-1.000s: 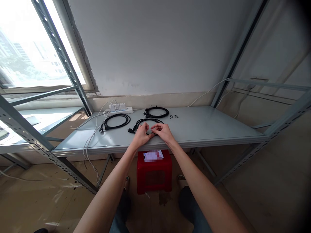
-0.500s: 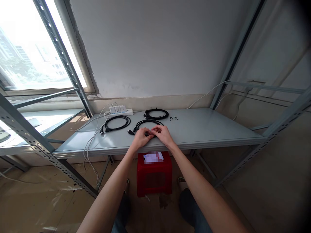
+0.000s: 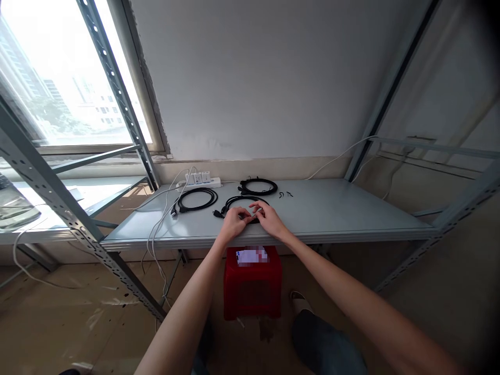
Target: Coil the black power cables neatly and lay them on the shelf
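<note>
A coiled black cable (image 3: 242,201) lies at the front of the grey metal shelf (image 3: 332,208). My left hand (image 3: 234,224) and my right hand (image 3: 270,219) meet over its near side, fingers pinched on the coil. What sits between the fingertips is too small to make out. Two more coiled black cables lie on the shelf: one to the left (image 3: 197,199) and one behind (image 3: 258,186).
A white power strip (image 3: 199,182) with plugged chargers sits at the back left, white cords (image 3: 158,229) hanging off the edge. Two small black ties (image 3: 285,195) lie right of the coils. A red stool (image 3: 253,284) stands under the shelf. Slotted steel uprights (image 3: 62,198) frame both sides.
The view has shifted a little to the left and my hands sit slightly further right in it. Both hands stay pinched on the same coil; the cables have not moved.
</note>
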The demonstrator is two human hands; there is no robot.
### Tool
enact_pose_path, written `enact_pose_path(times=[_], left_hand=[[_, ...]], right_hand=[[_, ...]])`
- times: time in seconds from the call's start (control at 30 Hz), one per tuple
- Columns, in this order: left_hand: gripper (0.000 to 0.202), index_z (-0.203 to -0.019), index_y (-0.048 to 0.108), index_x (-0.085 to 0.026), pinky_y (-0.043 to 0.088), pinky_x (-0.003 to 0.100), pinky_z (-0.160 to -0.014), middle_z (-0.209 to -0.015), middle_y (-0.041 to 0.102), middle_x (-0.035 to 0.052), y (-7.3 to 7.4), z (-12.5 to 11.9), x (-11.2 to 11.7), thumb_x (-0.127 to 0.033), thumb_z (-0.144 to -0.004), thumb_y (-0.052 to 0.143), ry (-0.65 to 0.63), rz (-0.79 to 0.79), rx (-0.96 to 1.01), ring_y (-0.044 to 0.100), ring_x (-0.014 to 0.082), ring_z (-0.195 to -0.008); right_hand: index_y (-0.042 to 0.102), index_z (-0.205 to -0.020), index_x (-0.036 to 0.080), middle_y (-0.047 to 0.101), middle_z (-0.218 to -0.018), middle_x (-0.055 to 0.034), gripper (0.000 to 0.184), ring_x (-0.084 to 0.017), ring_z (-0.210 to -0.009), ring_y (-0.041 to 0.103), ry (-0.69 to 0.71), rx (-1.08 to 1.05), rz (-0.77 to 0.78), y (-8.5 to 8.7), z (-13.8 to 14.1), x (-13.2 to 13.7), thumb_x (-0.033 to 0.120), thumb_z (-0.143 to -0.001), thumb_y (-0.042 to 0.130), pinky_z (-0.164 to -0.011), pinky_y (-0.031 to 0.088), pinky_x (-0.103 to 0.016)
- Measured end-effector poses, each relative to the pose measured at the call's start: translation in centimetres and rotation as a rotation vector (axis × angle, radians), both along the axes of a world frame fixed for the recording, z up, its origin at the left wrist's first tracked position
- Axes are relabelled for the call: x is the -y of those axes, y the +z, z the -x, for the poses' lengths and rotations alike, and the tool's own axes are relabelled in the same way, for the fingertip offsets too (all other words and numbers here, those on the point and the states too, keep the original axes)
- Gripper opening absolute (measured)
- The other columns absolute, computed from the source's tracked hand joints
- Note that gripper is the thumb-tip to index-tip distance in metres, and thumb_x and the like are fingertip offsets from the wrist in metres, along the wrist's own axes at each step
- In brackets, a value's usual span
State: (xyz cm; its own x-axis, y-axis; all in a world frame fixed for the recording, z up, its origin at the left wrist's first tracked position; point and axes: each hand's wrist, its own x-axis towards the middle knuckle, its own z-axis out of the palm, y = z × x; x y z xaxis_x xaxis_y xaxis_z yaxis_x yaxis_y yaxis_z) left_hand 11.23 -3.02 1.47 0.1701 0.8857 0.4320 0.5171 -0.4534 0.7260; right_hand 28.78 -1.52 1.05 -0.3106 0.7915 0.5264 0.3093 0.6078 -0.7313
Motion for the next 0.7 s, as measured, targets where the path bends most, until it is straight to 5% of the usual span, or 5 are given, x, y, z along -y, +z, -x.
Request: enact_pose_path(times=[0.13, 0.4, 0.7], left_hand=[[0.012, -0.081, 0.078, -0.018, 0.050, 0.030, -0.076, -0.082, 0.076, 0.0042, -0.1, 0.0, -0.1, -0.028, -0.082, 0.071, -0.021, 0.032, 0.040, 0.065, 0.0181, -0.078], [0.014, -0.081, 0.076, -0.016, 0.051, 0.030, -0.076, -0.083, 0.076, 0.0064, -0.2, 0.1, -0.6, -0.026, -0.084, 0.066, -0.061, 0.075, 0.080, 0.067, 0.0196, -0.081], [0.015, -0.081, 0.070, -0.017, 0.050, 0.029, -0.079, -0.081, 0.071, 0.0038, -0.6, 0.4, -1.6, -0.025, -0.088, 0.059, -0.083, 0.064, 0.053, 0.064, 0.0175, -0.080]], right_hand=[[0.057, -0.122, 0.021, 0.058, -0.106, -0.0065, 0.039, -0.016, -0.085, 0.060, 0.015, 0.232, -0.184, 0.5, -1.6, 0.3, 0.007, -0.089, 0.041, -0.079, 0.051, -0.031], [0.063, -0.122, 0.022, 0.062, -0.104, -0.0089, 0.035, -0.017, -0.084, 0.054, 0.157, 0.943, -0.825, 2.4, -3.4, 0.4, 0.011, -0.101, 0.037, -0.075, 0.042, -0.029], [0.060, -0.124, 0.018, 0.066, -0.094, -0.0063, 0.035, -0.013, -0.066, 0.050, 0.173, 1.284, -1.110, 3.9, -2.9, -1.6, 0.009, -0.102, 0.035, -0.059, 0.030, -0.027]])
